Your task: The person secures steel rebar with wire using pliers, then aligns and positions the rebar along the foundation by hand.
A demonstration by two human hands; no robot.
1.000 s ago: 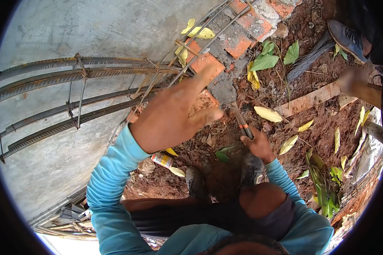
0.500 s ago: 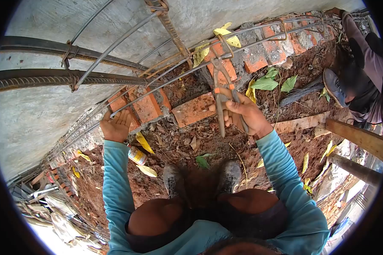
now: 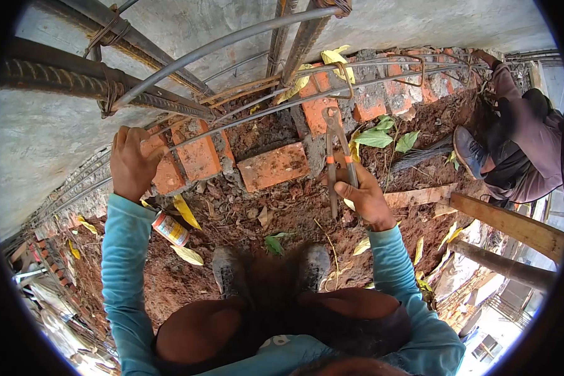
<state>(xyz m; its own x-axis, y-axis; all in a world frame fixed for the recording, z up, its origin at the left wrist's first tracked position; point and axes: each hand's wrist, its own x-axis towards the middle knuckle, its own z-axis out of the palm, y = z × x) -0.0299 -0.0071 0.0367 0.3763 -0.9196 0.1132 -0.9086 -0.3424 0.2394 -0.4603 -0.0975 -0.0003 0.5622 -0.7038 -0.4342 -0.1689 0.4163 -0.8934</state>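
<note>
My right hand [image 3: 365,199] is closed around the handles of a pair of long-handled pincers [image 3: 339,135], whose head points up toward the brick course. The handles are slightly apart, with orange bands near their tops. On the left, my left hand [image 3: 133,164] curls its fingers over a thin steel bar [image 3: 232,125], its thumb lying along it. This bar is part of a reinforcement cage running above the red bricks [image 3: 274,167]. Bent wire stirrups [image 3: 407,70] hang on the bars farther right.
Upright ribbed rebar [image 3: 62,78] juts up at upper left before a grey wall [image 3: 50,147]. A labelled bottle [image 3: 170,229] lies on the soil by my left forearm. At right, another person [image 3: 526,138] crouches near wooden planks [image 3: 514,222] and a bundle of wire [image 3: 423,155].
My left hand has turned from palm-up to closed over the bar. The pincers have dropped slightly lower, still in my right hand. The whole view has shifted.
</note>
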